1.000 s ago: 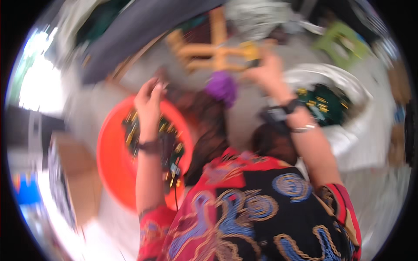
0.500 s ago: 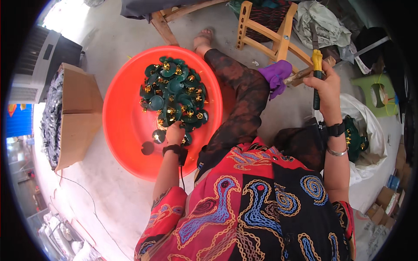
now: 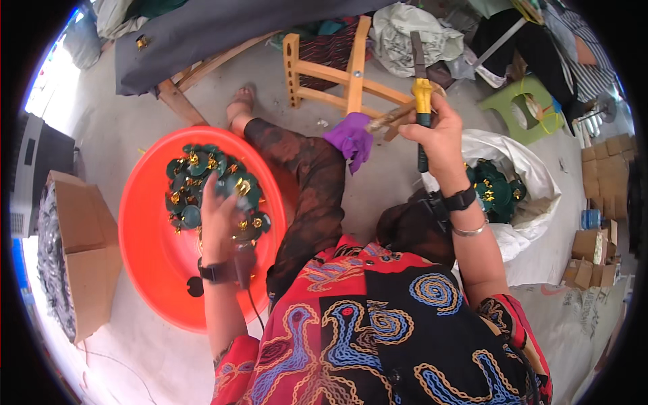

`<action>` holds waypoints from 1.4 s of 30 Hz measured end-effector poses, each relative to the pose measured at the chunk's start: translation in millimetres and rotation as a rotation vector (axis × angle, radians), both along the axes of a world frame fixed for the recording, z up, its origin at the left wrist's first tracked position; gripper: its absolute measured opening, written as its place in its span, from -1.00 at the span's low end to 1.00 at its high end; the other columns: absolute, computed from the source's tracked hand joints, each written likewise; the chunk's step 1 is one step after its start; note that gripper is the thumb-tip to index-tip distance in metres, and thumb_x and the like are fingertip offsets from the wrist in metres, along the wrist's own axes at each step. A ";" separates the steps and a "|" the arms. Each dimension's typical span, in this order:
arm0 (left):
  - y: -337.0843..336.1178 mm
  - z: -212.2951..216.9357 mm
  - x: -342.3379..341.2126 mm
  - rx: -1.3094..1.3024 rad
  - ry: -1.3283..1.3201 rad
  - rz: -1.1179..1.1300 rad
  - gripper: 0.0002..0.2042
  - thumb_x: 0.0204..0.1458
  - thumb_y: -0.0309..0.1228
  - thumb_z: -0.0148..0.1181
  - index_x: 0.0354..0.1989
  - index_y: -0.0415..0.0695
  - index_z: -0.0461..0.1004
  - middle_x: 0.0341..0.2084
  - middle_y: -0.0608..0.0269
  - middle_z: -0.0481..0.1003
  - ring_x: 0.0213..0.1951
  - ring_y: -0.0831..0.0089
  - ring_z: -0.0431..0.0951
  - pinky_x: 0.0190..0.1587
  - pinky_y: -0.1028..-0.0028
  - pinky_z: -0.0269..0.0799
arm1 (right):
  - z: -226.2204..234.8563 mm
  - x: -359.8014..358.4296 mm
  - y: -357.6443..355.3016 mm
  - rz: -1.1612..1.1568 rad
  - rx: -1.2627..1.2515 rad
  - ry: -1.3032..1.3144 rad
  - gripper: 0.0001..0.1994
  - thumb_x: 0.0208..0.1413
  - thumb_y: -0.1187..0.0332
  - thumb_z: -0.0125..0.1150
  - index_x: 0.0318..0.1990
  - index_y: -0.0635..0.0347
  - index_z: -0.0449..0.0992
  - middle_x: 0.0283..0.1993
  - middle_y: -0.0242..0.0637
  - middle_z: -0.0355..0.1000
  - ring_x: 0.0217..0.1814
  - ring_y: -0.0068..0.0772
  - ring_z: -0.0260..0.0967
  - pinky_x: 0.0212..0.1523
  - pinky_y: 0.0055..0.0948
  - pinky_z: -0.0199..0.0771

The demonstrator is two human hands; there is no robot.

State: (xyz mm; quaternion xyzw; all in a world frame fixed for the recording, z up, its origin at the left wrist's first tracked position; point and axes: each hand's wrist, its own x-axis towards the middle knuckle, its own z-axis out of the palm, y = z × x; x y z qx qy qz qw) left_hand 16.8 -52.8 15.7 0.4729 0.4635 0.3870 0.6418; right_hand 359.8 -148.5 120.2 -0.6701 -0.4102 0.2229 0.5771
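Note:
My left hand [image 3: 219,226] is over the orange-red basin [image 3: 142,270], smeared by motion. Its fingers seem closed on a green disc [image 3: 225,187] that is blurred like the hand; the exact grip is unclear. Below lies a heap of dark green discs with gold fittings [image 3: 191,216]. One small dark disc [image 3: 195,286] rests apart on the basin's bottom. My right hand [image 3: 440,138] is raised, wrapped round the dark green handle of a knife-like tool [image 3: 422,101]. That tool has a yellow collar and a long flat metal blade pointing away from me.
A white sack [image 3: 540,179] of similar green discs [image 3: 496,196] stands at my right. At left is an open cardboard box [image 3: 94,250]. A wooden frame [image 3: 331,74] with a purple cloth [image 3: 351,138], a green stool [image 3: 520,118] and a grey-covered table [image 3: 223,40] stand ahead.
The view has shifted, moving the scene leftward and down. My left hand has lifted from the lower edge of the heap to above it. The right hand keeps its hold on the tool.

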 end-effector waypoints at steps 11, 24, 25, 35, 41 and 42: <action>25.6 12.8 211.5 -0.031 -0.063 -0.415 -0.65 0.10 -0.52 0.02 0.08 -0.27 0.24 -0.45 0.20 0.47 -0.76 0.51 0.40 -0.78 0.63 0.21 | 5.0 -15.2 -3.1 -0.006 0.177 -0.262 -0.37 -0.39 0.51 0.29 0.02 0.34 0.32 -0.16 -0.18 0.24 -0.08 -0.29 0.27 0.01 -0.43 0.28; 14.6 22.7 215.1 0.949 0.326 -0.138 -0.72 -0.15 -0.49 0.15 -0.19 -0.18 0.43 -0.46 0.07 0.47 -0.32 0.11 0.46 -0.29 0.27 0.40 | 7.1 -22.5 12.0 0.237 0.137 -0.672 -0.43 -0.36 0.58 0.19 -0.01 0.38 0.29 -0.10 -0.07 0.17 -0.10 -0.04 0.24 -0.10 -0.33 0.35; 10.3 31.0 215.1 1.073 0.204 -0.176 -0.75 -0.18 -0.49 0.16 -0.24 -0.17 0.45 -0.44 0.09 0.46 -0.22 0.07 0.42 -0.22 0.23 0.38 | 7.7 -22.3 11.7 0.227 0.156 -0.751 -0.42 -0.36 0.57 0.19 0.00 0.38 0.29 -0.10 -0.06 0.17 -0.12 -0.06 0.25 -0.14 -0.36 0.37; 13.3 8.6 216.7 0.976 0.201 -0.205 -0.77 -0.13 -0.47 0.24 -0.23 -0.13 0.51 -0.30 0.12 0.53 -0.25 0.17 0.49 -0.20 0.34 0.42 | 113.0 -20.4 -34.2 0.034 0.129 -0.976 -0.37 -0.33 0.54 0.26 0.06 0.36 0.29 -0.08 -0.15 0.37 -0.06 -0.29 0.35 0.00 -0.42 0.34; 14.4 13.2 226.3 0.990 0.198 -0.163 -0.77 -0.13 -0.46 0.25 -0.24 -0.16 0.51 -0.30 0.12 0.53 -0.24 0.16 0.49 -0.20 0.34 0.41 | 87.3 -11.7 -41.4 0.051 -0.020 -1.269 -0.43 -0.30 0.56 0.16 0.02 0.35 0.25 -0.10 0.02 0.32 -0.12 0.06 0.34 -0.07 -0.21 0.36; 15.7 14.5 224.9 0.995 0.200 -0.186 -0.77 -0.13 -0.46 0.25 -0.24 -0.15 0.51 -0.30 0.12 0.53 -0.24 0.16 0.49 -0.20 0.34 0.41 | 65.9 -15.9 -36.1 0.059 -0.435 -0.979 -0.48 -0.35 0.56 0.13 -0.06 0.35 0.28 -0.16 0.06 0.30 -0.13 0.11 0.31 -0.10 -0.17 0.34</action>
